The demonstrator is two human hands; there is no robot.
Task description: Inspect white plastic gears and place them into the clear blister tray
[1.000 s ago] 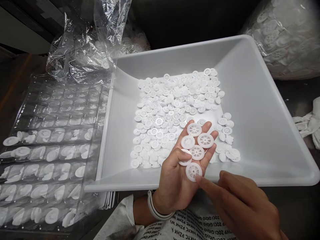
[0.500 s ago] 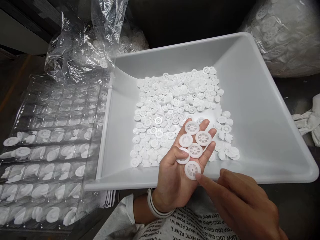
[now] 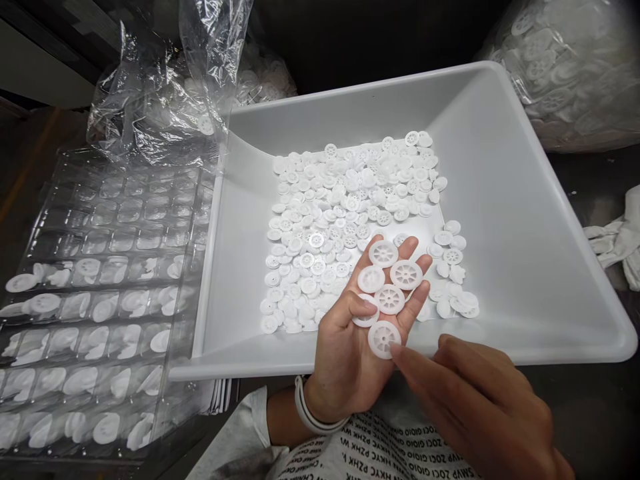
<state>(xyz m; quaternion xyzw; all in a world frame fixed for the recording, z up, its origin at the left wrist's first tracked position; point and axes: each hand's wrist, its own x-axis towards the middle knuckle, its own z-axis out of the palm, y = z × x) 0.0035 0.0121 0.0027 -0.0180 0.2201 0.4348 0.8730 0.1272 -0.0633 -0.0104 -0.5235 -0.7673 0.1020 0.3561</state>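
White polypropylene-style bin (image 3: 505, 200) sits centre, wide sloped walls, low lip on the near side. Clear blister tray (image 3: 105, 220) butts against its left wall; near rows of pockets hold white discs. Clear poly bag (image 3: 165, 87) at far left, bulging bag of white wheels (image 3: 565, 80) at far right, crumpled white cloth (image 3: 613, 243) on the right edge.

Loose pile of white plastic spoked wheels (image 3: 345, 213) lies mid-bin, roughly one layer deep, so parts stay spread and reachable.

Left hand (image 3: 347, 353) is over the bin's near edge, palm up, fingers apart, not closed. Flat palm keeps six wheels (image 3: 389, 299) in a single layer, spokes visible, apparently for a look at each face. Left thumb (image 3: 353, 308) rests on one wheel, likely to stop it sliding.

Right hand (image 3: 470, 400) is near right, fingers loose, not gripping. Right index fingertip (image 3: 395, 349) touches the lowest wheel (image 3: 383, 339), at the base of the left palm.

Pale wristband (image 3: 313, 410) on left wrist.
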